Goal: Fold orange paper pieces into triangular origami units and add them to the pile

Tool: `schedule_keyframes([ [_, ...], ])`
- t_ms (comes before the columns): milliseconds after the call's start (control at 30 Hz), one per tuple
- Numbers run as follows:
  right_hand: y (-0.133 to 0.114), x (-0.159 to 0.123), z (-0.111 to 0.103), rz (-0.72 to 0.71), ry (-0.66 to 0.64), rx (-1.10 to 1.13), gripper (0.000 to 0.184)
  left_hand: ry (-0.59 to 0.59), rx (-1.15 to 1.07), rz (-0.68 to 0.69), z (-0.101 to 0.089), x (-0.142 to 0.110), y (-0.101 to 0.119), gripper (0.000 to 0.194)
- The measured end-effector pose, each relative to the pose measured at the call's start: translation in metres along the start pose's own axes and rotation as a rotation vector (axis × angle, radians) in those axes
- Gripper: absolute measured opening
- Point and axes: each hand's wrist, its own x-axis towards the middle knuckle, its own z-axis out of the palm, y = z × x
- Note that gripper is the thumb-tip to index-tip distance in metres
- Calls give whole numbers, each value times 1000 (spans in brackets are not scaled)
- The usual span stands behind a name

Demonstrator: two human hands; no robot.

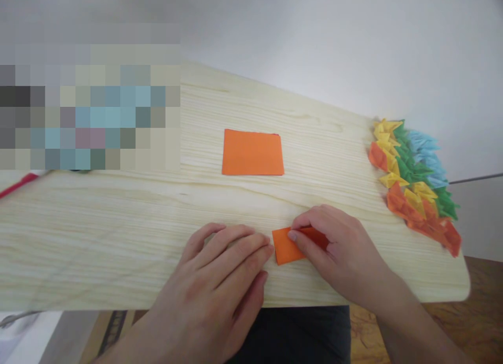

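A small folded piece of orange paper [288, 246] lies near the front edge of the table. My right hand [338, 249] rests over its right part, thumb and forefinger pinched on the paper's upper side. Palm down on the wood, my left hand [223, 275] has its fingers stretched toward the paper's left edge, the tips right beside it; whether they touch it I cannot tell. Further back lies a stack of orange paper sheets [253, 153], flat and neatly squared.
Folded paper pieces [416, 180] in yellow, green, blue and orange stand in rows at the table's right end. The pale wooden table [137, 212] meets a white wall behind. A red strip [19, 185] lies at the far left, below a blurred-out patch.
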Motion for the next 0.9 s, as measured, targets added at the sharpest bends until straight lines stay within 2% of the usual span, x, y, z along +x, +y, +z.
schedule_keyframes([
  [167,1,0,1,1,13,-7,6,-46,5,17,-1,-2,-1,44],
  [567,-1,-2,1,4,16,-16,3,-68,16,38,0,-5,-3,43],
  [733,-1,-1,2,-9,19,-12,3,-130,63,75,-1,-5,-4,45],
  [900,0,0,2,-16,22,-13,3,-122,71,84,0,-5,-5,49],
])
